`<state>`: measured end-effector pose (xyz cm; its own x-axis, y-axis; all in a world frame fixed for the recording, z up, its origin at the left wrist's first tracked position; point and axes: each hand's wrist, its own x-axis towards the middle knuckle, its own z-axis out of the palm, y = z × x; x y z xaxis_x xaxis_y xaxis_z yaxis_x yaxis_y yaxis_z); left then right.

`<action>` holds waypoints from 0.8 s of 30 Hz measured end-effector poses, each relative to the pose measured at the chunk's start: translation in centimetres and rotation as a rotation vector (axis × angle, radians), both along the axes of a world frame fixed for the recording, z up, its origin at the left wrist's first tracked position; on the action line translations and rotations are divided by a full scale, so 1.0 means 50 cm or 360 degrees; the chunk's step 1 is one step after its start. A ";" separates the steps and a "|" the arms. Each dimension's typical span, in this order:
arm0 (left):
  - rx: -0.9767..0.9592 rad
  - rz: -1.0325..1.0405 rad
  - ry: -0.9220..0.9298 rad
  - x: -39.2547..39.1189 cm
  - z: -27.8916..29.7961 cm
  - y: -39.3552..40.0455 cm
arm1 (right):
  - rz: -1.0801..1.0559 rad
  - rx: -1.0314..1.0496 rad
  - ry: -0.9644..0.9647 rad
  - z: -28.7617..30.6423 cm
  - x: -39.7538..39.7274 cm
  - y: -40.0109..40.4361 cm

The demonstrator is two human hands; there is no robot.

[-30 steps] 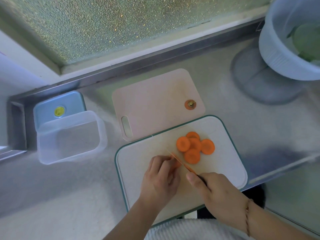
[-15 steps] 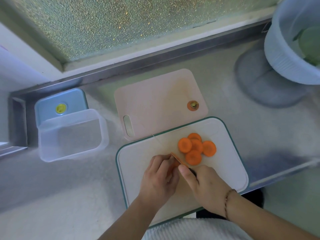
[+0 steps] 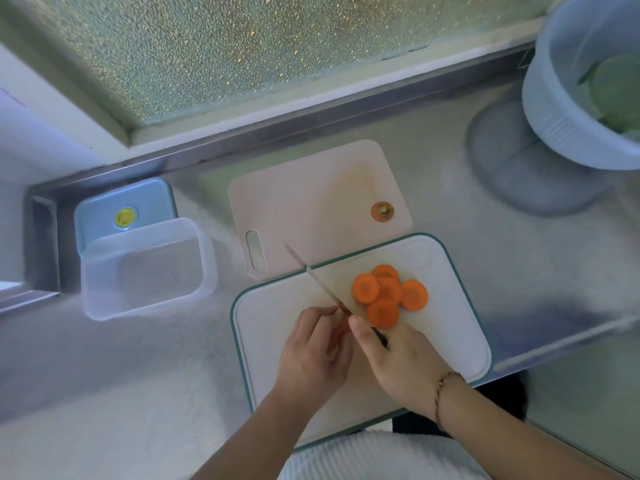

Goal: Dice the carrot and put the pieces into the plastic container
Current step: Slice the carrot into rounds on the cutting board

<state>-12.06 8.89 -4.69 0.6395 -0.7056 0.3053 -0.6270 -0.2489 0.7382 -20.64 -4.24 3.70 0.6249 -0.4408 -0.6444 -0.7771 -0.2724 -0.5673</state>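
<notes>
Items on my feed, left to right:

1 blue lid (image 3: 124,207) with a yellow centre button, flat on the steel counter (image 3: 104,393), partly behind the container.

1 clear plastic container (image 3: 145,268), upright, nothing visible inside, just in front of the lid.

1 pink cutting board (image 3: 311,199), carrying 1 carrot end (image 3: 382,212) near its right edge.

1 white cutting board (image 3: 270,327) with a teal rim, its far edge overlapping the pink board.

1 left hand (image 3: 313,355), fingers curled down over something on the white board; a sliver of orange shows at the fingertips, but I cannot tell exactly what it holds.

1 knife (image 3: 318,282), blade reaching up-left across the white board and onto the pink one.

1 right hand (image 3: 401,362), closed around the knife handle, forefinger along the spine, 1 bracelet on the wrist.

5 carrot slices (image 3: 389,296), round, overlapping in 1 cluster on the white board, just beyond the right hand, well apart from the container.

1 pale blue bowl (image 3: 568,98) at far right, holding greens.
</notes>
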 end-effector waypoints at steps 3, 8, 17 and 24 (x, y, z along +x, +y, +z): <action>-0.0002 -0.0011 -0.0016 0.000 -0.004 0.000 | -0.0002 -0.0146 0.0050 0.000 0.004 -0.003; 0.0007 0.0017 -0.0027 -0.004 0.000 -0.005 | 0.0123 -0.0202 0.0121 0.021 0.013 0.013; -0.0039 -0.0023 -0.0117 -0.009 0.001 -0.005 | 0.0086 -0.0174 0.0079 -0.012 0.032 0.016; 0.0123 0.0002 -0.0036 0.001 0.013 0.000 | 0.0031 0.0089 -0.0182 -0.006 0.026 -0.023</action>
